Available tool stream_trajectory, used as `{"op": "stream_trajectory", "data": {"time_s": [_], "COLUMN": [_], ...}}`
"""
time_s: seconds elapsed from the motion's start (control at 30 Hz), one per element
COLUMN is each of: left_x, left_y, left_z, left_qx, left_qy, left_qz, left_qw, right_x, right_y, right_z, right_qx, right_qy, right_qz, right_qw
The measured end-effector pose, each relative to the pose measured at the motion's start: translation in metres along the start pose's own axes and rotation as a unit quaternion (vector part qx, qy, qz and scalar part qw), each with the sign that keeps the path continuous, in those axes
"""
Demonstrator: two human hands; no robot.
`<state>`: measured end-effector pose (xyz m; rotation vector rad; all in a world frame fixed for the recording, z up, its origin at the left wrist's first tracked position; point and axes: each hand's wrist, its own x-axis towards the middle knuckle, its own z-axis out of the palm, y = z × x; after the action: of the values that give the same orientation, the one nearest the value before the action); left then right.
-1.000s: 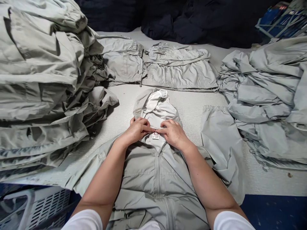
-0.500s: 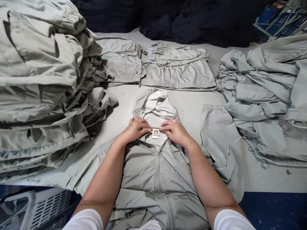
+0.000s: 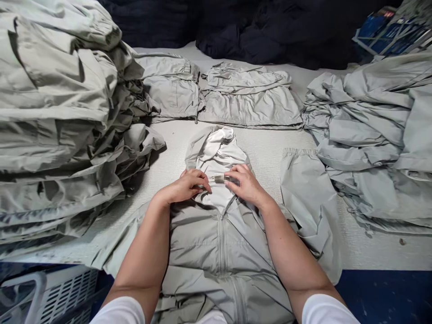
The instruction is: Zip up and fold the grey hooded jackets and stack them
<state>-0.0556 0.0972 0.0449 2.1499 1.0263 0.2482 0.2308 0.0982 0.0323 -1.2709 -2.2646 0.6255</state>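
A light grey hooded jacket [image 3: 199, 234] lies front up, its zipper running down the middle and its hood spread away from me. At the neck, a small label [image 3: 219, 178] is flipped up so that its printed face is hidden. My right hand [image 3: 245, 182] pinches the label's right end between thumb and fingers. Just left of the label, my left hand [image 3: 189, 185] rests on the collar edge, its fingers slightly apart and holding nothing that I can see.
Tall heaps of grey garments stand at the left [image 3: 60, 112] and right [image 3: 367, 135]. Folded grey garments [image 3: 249, 108] lie along the back, before dark cloth [image 3: 276, 31]. A white basket [image 3: 67, 292] is at the lower left.
The label has been flipped up from lying flat with its logo showing. My left hand has come off the collar by the label and its fingers have loosened.
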Motion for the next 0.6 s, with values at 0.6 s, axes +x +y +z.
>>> {"op": "stream_trajectory", "data": {"time_s": [0.6], "left_x": [0.0024], "left_y": [-0.0013], "left_z": [0.0056], "left_qx": [0.034], "left_qy": [0.115], "left_qz": [-0.01], "left_qw": [0.993], "right_x": [0.0025], "right_y": [0.0038], "right_z": [0.0058], "right_qx": [0.032], "right_qy": [-0.03], "right_qz": [-0.024], "right_qw": [0.999]}}
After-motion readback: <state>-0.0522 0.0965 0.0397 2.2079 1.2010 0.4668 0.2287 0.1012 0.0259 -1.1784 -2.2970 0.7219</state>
